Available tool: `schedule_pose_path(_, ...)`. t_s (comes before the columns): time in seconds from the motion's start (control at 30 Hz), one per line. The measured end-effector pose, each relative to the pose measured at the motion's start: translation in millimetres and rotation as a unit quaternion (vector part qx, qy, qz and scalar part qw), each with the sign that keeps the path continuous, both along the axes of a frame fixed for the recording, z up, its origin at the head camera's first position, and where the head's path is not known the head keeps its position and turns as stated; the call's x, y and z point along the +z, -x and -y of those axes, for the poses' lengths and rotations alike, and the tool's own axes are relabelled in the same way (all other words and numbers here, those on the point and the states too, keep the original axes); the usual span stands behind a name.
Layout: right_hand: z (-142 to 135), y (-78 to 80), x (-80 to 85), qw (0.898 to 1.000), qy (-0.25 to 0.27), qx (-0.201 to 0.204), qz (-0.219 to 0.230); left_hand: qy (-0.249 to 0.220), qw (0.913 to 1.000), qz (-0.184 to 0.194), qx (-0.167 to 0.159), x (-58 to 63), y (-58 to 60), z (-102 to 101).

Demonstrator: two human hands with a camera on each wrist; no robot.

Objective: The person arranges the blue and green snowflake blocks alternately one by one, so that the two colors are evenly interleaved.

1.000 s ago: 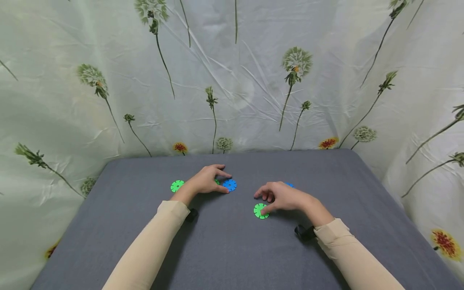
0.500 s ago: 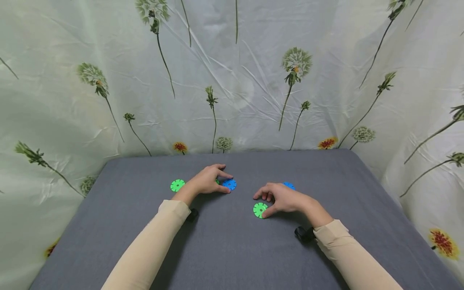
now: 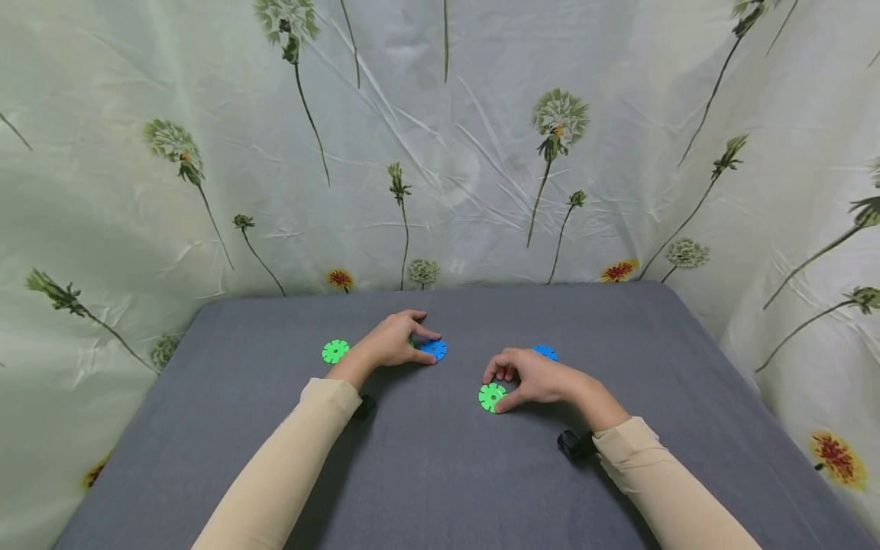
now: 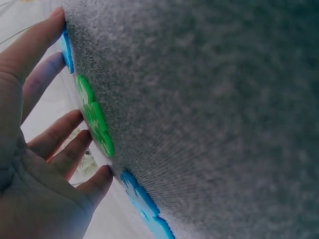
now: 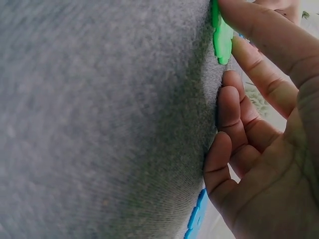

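Observation:
In the head view my left hand (image 3: 392, 341) has thumb and index finger at opposite edges of a blue notched plastic disc (image 3: 435, 350), pinching it close to the cloth. Its other fingers spread over a green disc (image 4: 94, 117) and a second blue disc (image 4: 144, 204), both lying flat in the left wrist view. My right hand (image 3: 536, 374) pinches a green notched disc (image 3: 491, 398) between thumb and index finger at the table. The remaining right fingers are bent, their tips close to the cloth. The left hand mostly hides the discs beneath it in the head view.
Left of the left wrist lies another green disc (image 3: 335, 351). A blue disc (image 3: 546, 351) shows partly behind the right hand. Grey cloth (image 3: 440, 473) covers the table, and a flowered curtain (image 3: 467, 191) hangs along its back edge.
My right index finger has closed in to the far edge of the green disc, and the thumb has drawn back to its near edge. The left hand has stayed nearly still at the blue disc.

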State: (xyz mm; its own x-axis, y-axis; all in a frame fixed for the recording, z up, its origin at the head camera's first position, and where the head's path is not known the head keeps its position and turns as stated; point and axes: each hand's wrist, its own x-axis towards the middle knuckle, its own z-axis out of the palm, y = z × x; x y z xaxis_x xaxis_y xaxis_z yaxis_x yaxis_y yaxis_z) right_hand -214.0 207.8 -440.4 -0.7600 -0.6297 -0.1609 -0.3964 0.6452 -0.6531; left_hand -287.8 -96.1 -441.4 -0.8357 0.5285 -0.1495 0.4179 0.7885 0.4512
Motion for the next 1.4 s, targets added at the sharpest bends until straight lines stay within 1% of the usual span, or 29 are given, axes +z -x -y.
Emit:
schedule_pose_path(0.33, 3.5, 0.0, 0.6, 1.0, -0.009, -0.009, 0.015, -0.001, 0.9999, 0.01, 0.007, -3.1, -1.4, 0.3)
schedule_pose_path(0.4, 3.6, -0.8, 0.3, 1.0, -0.002, -0.01, 0.02, -0.003, 0.9999, 0.011, 0.007, -3.6, -1.1, 0.6)
schedule_pose_path(0.6, 2.2, -1.7, -3.5, 0.998, 0.044, -0.005, 0.049, -0.001, 0.9999, 0.011, 0.006, -4.1, -0.6, 1.5)
schedule_pose_path(0.7, 1.0, 0.0, -6.1, 0.997, 0.053, -0.001, 0.062, 0.002, 0.9999, 0.011, 0.008, -4.1, -0.6, 1.5)
schedule_pose_path(0.8, -0.3, 1.5, -6.4, 0.996, 0.057, 0.012, 0.069, 0.003, 0.9998, 0.014, 0.012, -3.6, -1.0, 1.2)
schedule_pose_path(0.93, -3.4, 3.4, -4.5, 0.994, 0.061, 0.032, 0.085, 0.005, 0.9998, 0.015, 0.014, -2.9, -0.9, 0.6)
schedule_pose_path(1.07, -5.2, 5.4, -1.6, 0.992, 0.056, 0.037, 0.111, 0.008, 0.9998, 0.014, 0.015, -2.4, -0.5, 0.3)
schedule_pose_path(1.13, -4.9, 6.0, -0.3, 0.991, 0.054, 0.043, 0.114, 0.01, 0.9997, 0.015, 0.015, -2.1, -0.6, 0.2)
schedule_pose_path(1.23, -4.7, 6.1, 0.4, 0.991, 0.047, 0.042, 0.116, 0.012, 0.9997, 0.016, 0.014, -0.4, -1.4, 0.1)
schedule_pose_path(1.4, -5.3, 4.8, 2.1, 0.99, 0.048, 0.036, 0.125, 0.014, 0.9998, 0.009, 0.012, 0.2, -2.4, -0.5)
